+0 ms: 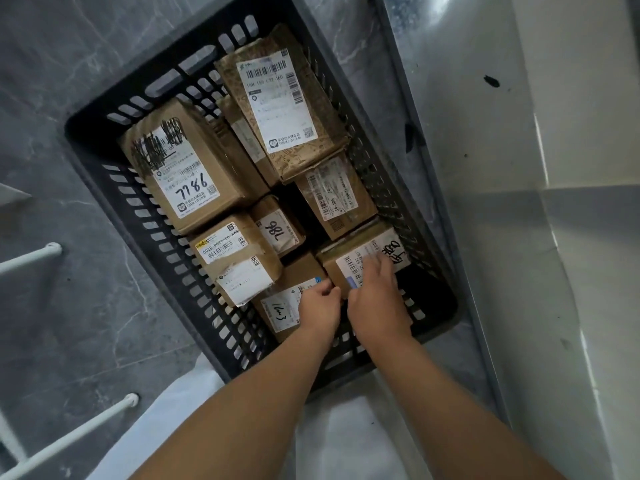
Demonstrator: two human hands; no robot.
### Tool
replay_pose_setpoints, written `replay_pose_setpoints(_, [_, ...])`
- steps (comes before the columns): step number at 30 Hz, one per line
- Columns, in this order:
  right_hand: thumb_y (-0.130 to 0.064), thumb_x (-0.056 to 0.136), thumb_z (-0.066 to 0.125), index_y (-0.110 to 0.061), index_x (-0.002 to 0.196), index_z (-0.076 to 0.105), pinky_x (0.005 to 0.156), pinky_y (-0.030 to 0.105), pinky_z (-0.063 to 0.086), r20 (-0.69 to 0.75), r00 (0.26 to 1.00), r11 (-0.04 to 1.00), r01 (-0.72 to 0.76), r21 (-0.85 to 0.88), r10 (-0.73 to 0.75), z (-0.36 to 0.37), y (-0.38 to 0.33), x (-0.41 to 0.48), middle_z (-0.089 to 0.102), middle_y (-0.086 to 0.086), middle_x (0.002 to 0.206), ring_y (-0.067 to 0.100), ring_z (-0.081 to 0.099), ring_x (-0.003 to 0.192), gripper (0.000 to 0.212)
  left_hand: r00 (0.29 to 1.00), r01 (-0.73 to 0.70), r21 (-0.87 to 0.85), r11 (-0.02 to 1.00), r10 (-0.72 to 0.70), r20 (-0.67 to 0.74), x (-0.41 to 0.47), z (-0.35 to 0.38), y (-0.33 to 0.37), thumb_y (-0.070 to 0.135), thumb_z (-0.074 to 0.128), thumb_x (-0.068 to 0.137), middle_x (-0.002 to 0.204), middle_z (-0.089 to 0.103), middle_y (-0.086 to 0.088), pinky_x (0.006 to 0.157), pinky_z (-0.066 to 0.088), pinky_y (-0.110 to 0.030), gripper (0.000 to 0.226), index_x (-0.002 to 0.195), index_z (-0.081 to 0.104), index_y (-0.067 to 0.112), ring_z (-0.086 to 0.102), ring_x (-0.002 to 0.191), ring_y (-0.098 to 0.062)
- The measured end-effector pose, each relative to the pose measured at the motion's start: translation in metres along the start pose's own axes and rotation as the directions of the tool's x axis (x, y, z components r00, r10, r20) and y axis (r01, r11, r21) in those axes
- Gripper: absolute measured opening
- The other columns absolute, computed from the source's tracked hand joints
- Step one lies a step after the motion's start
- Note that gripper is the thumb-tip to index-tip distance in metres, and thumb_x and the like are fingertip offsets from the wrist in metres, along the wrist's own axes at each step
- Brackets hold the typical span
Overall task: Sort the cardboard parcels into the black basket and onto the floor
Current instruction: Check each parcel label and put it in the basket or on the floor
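Far corner of the black basket [445, 308] is cut off by the top edge. Near-right parcel [333, 270]: label [356, 266] partly covered by right hand [377, 306], whose fingers [379, 265] are blurred. What is held by left hand [318, 308] cannot be told. Fine label print unreadable.

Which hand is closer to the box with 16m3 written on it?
Left. The left hand lies over that box, at its right edge; the right hand is further right, on the neighbouring parcel.
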State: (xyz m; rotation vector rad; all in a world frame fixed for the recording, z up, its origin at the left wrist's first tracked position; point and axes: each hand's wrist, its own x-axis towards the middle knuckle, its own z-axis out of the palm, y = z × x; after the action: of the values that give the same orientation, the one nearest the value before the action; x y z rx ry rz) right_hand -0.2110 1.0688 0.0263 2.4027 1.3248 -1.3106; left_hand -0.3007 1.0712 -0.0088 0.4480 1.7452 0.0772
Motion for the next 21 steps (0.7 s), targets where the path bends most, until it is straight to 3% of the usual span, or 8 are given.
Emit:
replay_pose_setpoints(4, [-0.015, 0.095, 0.054, -0.011, 0.135, 0.040, 0.108, 0.038, 0.045, 0.040, 0.999, 0.997, 0.000, -0.078, 0.003, -0.006, -0.003, -0.006, 0.016, 0.009, 0.156, 0.025, 0.028, 0.143, 0.043, 0.978, 0.115, 0.201, 0.973, -0.147, 0.149, -0.002, -0.006, 0.021, -0.002, 0.053, 0.088, 0.085, 0.068, -0.008, 0.066, 0.051, -0.023, 0.018, 0.094, 0.069, 0.003, 0.064, 0.081, -0.019])
replay_pose_setpoints(6, [-0.015, 0.095, 0.054, -0.011, 0.136, 0.040, 0.108, 0.037, 0.043, 0.048, 0.999, 0.996, 0.008, -0.083, -0.004, -0.015, -0.002, -0.013, 0.020, 0.009, 0.155, 0.026, 0.032, 0.140, 0.044, 0.976, 0.133, 0.336, 0.933, -0.182, 0.119, -0.006, -0.004, 0.031, 0.002, 0.050, 0.090, 0.095, 0.067, -0.012, 0.067, 0.046, -0.025, 0.023, 0.104, 0.067, -0.003, 0.060, 0.083, -0.021])
replay_pose_setpoints(8, [-0.016, 0.096, 0.051, -0.010, 0.136, 0.040, 0.106, 0.035, 0.043, 0.057, 0.998, 0.996, 0.025, -0.090, -0.020, -0.025, -0.003, -0.021, 0.025, 0.010, 0.153, 0.025, 0.036, 0.136, 0.041, 0.995, 0.088, 0.381, 0.920, -0.100, 0.013, -0.020, -0.003, 0.042, 0.006, 0.045, 0.095, 0.110, 0.065, -0.014, 0.071, 0.044, -0.026, 0.027, 0.112, 0.063, -0.002, 0.058, 0.090, -0.024])
replay_pose_setpoints(11, [-0.026, 0.102, 0.044, -0.009, 0.144, 0.033, 0.108, 0.033, 0.037, 0.053, 0.998, 0.992, 0.038, -0.120, -0.032, -0.052, -0.015, -0.034, 0.029, 0.009, 0.152, 0.023, 0.038, 0.134, 0.047, 0.996, -0.082, 0.390, 0.917, 0.093, -0.010, -0.061, -0.003, 0.066, 0.012, 0.041, 0.099, 0.119, 0.062, -0.012, 0.083, 0.047, -0.030, 0.028, 0.120, 0.058, 0.005, 0.058, 0.102, -0.024])
replay_pose_setpoints(14, [-0.023, 0.103, 0.041, -0.007, 0.155, 0.014, 0.121, 0.031, 0.021, 0.014, 0.996, 0.982, 0.092, -0.163, -0.091, -0.093, -0.045, -0.049, 0.017, 0.009, 0.162, 0.020, 0.020, 0.148, 0.061, 0.969, -0.221, 0.404, 0.888, 0.248, -0.015, -0.102, -0.014, 0.101, 0.017, 0.039, 0.102, 0.139, 0.051, -0.006, 0.100, 0.047, -0.035, 0.039, 0.140, 0.047, 0.012, 0.054, 0.121, -0.022])
replay_pose_setpoints(17, [-0.023, 0.103, 0.034, -0.012, 0.158, 0.006, 0.124, 0.034, 0.011, -0.094, 0.989, 0.986, 0.105, -0.132, -0.118, -0.145, -0.090, -0.066, 0.007, 0.003, 0.165, 0.014, 0.005, 0.152, 0.062, 0.934, -0.314, 0.466, 0.827, 0.358, -0.006, -0.136, -0.043, 0.152, 0.022, 0.033, 0.104, 0.155, 0.035, 0.000, 0.113, 0.034, -0.036, 0.047, 0.151, 0.034, 0.019, 0.037, 0.140, -0.019])
replay_pose_setpoints(21, [-0.022, 0.103, 0.037, -0.011, 0.157, 0.006, 0.124, 0.036, 0.011, -0.322, 0.929, 0.983, 0.159, -0.088, -0.179, -0.224, -0.163, -0.102, 0.008, 0.003, 0.165, 0.015, 0.004, 0.152, 0.064, 0.819, -0.490, 0.542, 0.683, 0.574, 0.016, -0.196, -0.096, 0.227, 0.024, 0.031, 0.103, 0.159, 0.029, 0.001, 0.118, 0.025, -0.033, 0.049, 0.152, 0.031, 0.018, 0.027, 0.145, -0.015])
